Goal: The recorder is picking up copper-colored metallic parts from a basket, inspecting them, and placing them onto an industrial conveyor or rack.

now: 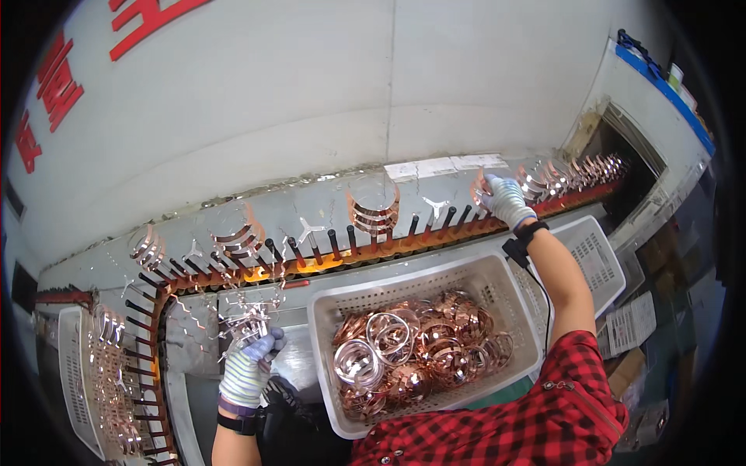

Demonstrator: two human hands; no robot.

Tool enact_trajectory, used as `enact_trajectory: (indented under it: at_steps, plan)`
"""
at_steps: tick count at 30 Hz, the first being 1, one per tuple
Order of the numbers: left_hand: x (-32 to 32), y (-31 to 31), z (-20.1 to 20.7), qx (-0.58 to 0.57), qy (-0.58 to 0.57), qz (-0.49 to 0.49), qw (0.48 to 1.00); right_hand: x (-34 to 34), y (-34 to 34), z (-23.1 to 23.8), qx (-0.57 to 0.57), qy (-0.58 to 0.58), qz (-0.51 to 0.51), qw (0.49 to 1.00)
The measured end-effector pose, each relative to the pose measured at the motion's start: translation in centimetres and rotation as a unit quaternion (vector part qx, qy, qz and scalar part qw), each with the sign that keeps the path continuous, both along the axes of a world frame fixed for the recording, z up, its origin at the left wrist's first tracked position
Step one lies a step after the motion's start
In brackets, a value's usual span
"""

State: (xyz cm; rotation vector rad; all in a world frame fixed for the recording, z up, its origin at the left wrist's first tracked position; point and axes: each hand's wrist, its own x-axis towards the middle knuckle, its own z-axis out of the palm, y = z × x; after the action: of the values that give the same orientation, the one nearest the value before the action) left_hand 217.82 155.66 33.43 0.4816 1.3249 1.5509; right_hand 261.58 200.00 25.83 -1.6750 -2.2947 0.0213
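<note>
My left hand (250,369), in a striped glove, is closed around a bunch of thin silvery wire pieces (247,320) left of the crate. My right hand (509,203), gloved as well, reaches far right over the conveyor. Its fingers are closed at a copper-coloured ring piece (479,189); the fingertips are partly hidden. Between my arms sits a light grey perforated crate (320,342), holding a heap of shiny copper-coloured rings (435,342). Beside my right hand, more rings (536,180) hang along the conveyor.
A conveyor (334,260) with upright black posts (373,237) runs along the wall and bends toward me at left. Hung rings (374,206) and white three-armed holders (311,229) stand over it. Other crates flank me: a left crate (76,373) and a right crate (602,260).
</note>
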Motion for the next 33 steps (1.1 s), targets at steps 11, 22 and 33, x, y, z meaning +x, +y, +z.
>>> enact_trajectory:
  at_steps: [11, 22, 33]
  plan:
    - [9.0, 0.0, 8.0, -0.058, 0.08, 0.002, 0.995, 9.6, -2.1, 11.4, 0.126, 0.366, 0.152, 0.91]
    - [15.8, 9.5, 15.7, -0.018, 0.124, 0.145, 0.981, -6.6, -2.8, 20.2, -0.031, 0.203, 0.518, 0.83]
    - [6.1, 4.8, 12.8, 0.015, 0.042, 0.412, 0.91, -31.8, -6.0, 33.5, -0.375, 0.058, 0.762, 0.524]
